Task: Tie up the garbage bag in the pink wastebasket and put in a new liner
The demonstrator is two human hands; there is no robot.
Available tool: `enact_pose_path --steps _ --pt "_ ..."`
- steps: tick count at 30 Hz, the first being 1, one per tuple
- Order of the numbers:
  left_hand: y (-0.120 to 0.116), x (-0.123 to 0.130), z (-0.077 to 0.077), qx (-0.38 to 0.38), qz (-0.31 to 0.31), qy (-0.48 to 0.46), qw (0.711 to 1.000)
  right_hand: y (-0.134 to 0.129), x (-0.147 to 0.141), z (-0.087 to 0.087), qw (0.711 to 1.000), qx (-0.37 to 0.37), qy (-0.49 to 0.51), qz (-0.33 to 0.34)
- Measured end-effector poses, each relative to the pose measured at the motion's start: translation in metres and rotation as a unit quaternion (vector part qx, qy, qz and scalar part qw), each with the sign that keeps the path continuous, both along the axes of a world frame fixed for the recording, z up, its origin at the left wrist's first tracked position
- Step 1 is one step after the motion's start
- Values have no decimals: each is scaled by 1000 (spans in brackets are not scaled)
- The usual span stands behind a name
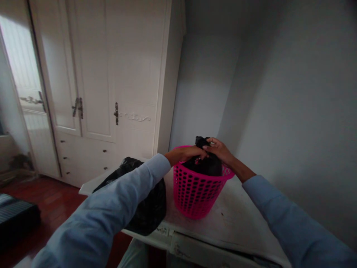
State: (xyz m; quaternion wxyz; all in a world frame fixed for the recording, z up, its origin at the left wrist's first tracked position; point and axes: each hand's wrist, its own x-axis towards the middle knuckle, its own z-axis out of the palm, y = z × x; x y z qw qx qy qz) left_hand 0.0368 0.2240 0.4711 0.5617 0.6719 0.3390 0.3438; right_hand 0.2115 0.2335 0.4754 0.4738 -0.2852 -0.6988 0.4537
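Observation:
A pink perforated plastic basket (199, 193) stands upright on a white table (237, 219), with a black plastic bag (213, 165) inside it. The bag's gathered top sticks up above the rim. My right hand (219, 149) pinches this gathered part from the right side. Close beside it, my left hand (193, 152) reaches over the basket with its fingers curled against the black plastic. Another black plastic bag (152, 208), bulging, rests left of the basket at the table's edge, partly hidden behind my left sleeve.
A white wardrobe (134, 74) with dark metal handles and drawers stands beyond the table on the left. Grey walls (292, 111) close in behind and to the right. On the reddish floor (55, 201) at the far left sits a dark box-like object (19, 219).

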Motion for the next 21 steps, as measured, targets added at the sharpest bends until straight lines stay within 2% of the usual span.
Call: enact_pose_path --steps 2,5,8,11,14,18,20,21 --pt "-8 -3 6 -6 -25 6 1000 2 0 -1 999 43 -28 -13" --pt "-15 -8 11 -3 -48 12 999 7 3 -1 987 148 -61 -20" --pt "-16 -10 10 3 -40 -10 999 10 6 -1 960 264 -85 -43" --pt "-14 -7 7 27 -31 -10 999 8 7 -1 942 311 -103 -65" --pt "-17 -4 9 4 -29 -1 1000 2 6 0 958 263 -105 -48" --pt "-25 -5 16 -27 -12 -8 1000 2 3 2 995 98 17 5" --pt "-27 -6 18 -22 -9 -7 1000 5 3 3 996 57 64 -32" --pt "-28 -7 18 -23 -6 -9 1000 6 3 3 995 53 57 -64"
